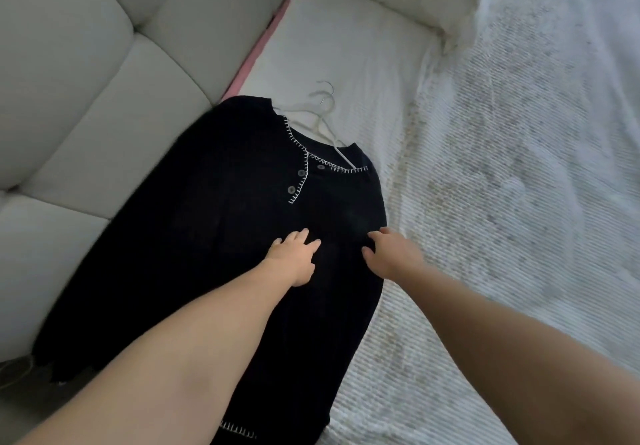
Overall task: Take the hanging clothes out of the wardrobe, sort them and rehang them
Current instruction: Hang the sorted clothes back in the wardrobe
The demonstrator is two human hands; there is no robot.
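A black cardigan (207,229) with white stitched trim and dark buttons lies flat on the bed, its neck toward the pillow. White hangers (323,112) stick out of its neckline, their hooks lying on the sheet. My left hand (294,257) rests on the middle of the garment with fingers spread and straight. My right hand (391,254) touches the garment's right edge, fingers relaxed and slightly bent. Neither hand grips the fabric.
A white textured bedspread (502,202) covers the bed to the right. A white pillow (346,46) lies beyond the cardigan. A padded pale headboard (86,80) runs along the left, with a pink strip (256,53) at the mattress edge.
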